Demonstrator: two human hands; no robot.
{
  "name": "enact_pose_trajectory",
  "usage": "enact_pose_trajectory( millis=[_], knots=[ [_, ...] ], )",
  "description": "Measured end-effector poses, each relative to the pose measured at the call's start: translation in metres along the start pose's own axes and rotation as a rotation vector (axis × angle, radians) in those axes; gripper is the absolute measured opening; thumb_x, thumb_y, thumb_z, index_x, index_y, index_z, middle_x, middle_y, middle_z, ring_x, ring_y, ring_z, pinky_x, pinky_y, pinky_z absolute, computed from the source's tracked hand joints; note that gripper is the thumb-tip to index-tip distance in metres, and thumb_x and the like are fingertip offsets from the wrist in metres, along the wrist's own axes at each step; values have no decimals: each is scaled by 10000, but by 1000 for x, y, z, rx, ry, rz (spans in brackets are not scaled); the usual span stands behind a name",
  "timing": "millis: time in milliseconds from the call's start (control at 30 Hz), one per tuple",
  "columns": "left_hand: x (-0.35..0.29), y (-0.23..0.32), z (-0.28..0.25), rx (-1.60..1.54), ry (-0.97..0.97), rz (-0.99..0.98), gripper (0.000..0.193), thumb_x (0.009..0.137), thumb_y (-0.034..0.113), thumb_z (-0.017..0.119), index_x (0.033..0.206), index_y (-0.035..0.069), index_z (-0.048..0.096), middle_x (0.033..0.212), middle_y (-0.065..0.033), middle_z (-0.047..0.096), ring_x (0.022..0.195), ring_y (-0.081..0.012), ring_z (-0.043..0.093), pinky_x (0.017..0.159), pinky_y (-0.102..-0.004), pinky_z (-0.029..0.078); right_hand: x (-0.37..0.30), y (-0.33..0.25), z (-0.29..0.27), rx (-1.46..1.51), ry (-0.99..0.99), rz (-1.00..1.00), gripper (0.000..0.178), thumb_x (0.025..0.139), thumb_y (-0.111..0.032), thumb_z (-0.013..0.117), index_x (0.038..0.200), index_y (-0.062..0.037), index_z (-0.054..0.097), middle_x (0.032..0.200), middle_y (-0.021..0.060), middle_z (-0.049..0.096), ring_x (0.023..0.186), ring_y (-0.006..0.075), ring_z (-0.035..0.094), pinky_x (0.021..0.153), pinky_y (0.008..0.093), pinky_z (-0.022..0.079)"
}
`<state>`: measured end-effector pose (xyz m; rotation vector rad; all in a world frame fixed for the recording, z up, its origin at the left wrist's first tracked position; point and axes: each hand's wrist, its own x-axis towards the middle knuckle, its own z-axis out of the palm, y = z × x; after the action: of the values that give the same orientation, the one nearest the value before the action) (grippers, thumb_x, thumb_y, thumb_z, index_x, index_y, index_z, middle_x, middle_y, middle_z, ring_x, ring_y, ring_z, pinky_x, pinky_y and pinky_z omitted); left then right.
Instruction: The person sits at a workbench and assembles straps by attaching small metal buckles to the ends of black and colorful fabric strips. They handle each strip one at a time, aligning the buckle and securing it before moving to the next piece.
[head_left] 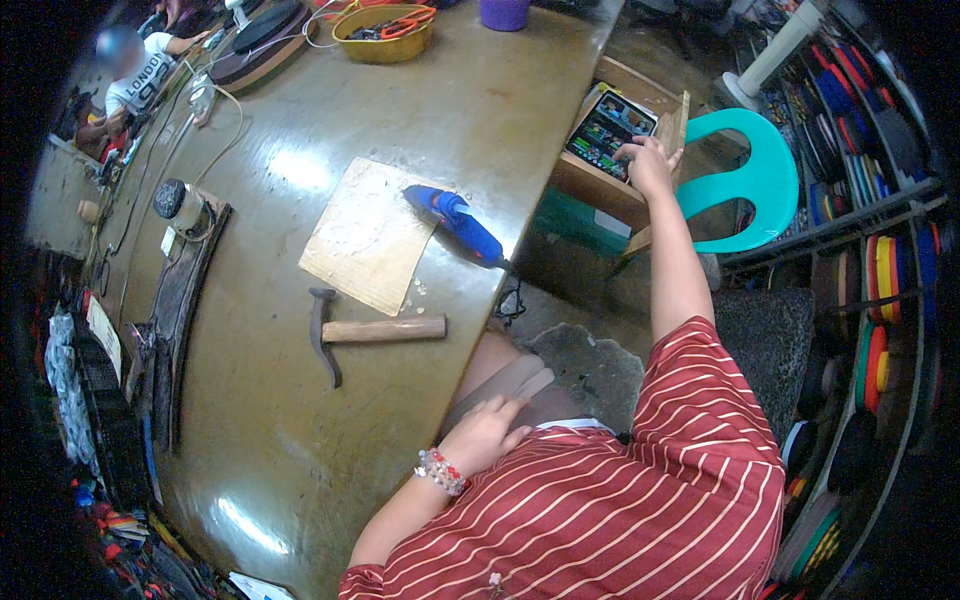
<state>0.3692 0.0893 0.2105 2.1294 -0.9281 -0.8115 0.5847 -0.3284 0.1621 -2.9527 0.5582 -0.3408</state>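
Note:
My right hand (652, 165) reaches into an open wooden drawer (605, 188), over a tablet or phone with a lit screen (603, 128). Its fingers are apart, and a fingertip is at the screen's edge. My left hand (487, 434) lies on my lap with its fingers stretched out, against flat grey-beige strips (510, 382). Whether it touches or presses them, I cannot tell. On the table, a blue glue gun (455, 222) lies across a piece of cardboard (365, 240). Closer to me is a hammer (385, 328) with a wooden handle.
A teal plastic chair (775, 180) stands beyond the drawer. At the table's far side are a yellow basket of tools (385, 40) and a purple container (504, 12). A jar (180, 203) stands by cables at left. Shelves of coloured soles (880, 310) line the right. Another person sits at far left.

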Motion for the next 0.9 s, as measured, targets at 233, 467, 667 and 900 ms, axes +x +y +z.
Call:
enact_pose_trajectory(
  millis=[233, 467, 667, 900],
  knots=[
    [0, 3, -3, -13, -37, -42, 405, 874, 278, 551, 1202, 43, 502, 1094, -187, 549, 996, -357, 545, 879, -414, 440, 11, 2, -2, 83, 95, 70, 333, 797, -86, 527, 990, -315, 674, 1195, 41, 551, 1215, 260, 427, 1029, 686, 90],
    [1, -2, -1, -38, -53, -22, 416, 875, 280, 552, 1211, 41, 499, 1086, -194, 546, 998, -366, 542, 886, -416, 439, 32, -15, 0, 69, 70, 29, 372, 813, -103, 530, 1045, -364, 657, 1349, 64, 417, 1279, 283, 350, 1049, 656, 132],
    [0, -8, 3, -63, -13, -17, 424, 875, 288, 555, 1213, 39, 497, 1071, -205, 542, 999, -374, 539, 890, -418, 438, 32, -42, 8, 22, 16, -73, 491, 783, 6, 445, 1028, -352, 675, 1436, 61, 318, 1354, 278, 240, 1072, 637, 14],
    [3, -6, 3, -20, -30, -17, 416, 885, 297, 541, 1207, 38, 497, 1062, -207, 544, 999, -367, 541, 885, -420, 440, 37, -35, 17, -9, 92, -102, 473, 794, -13, 477, 1081, -350, 643, 1422, 75, 328, 1328, 286, 288, 1070, 634, 84]
  ],
)
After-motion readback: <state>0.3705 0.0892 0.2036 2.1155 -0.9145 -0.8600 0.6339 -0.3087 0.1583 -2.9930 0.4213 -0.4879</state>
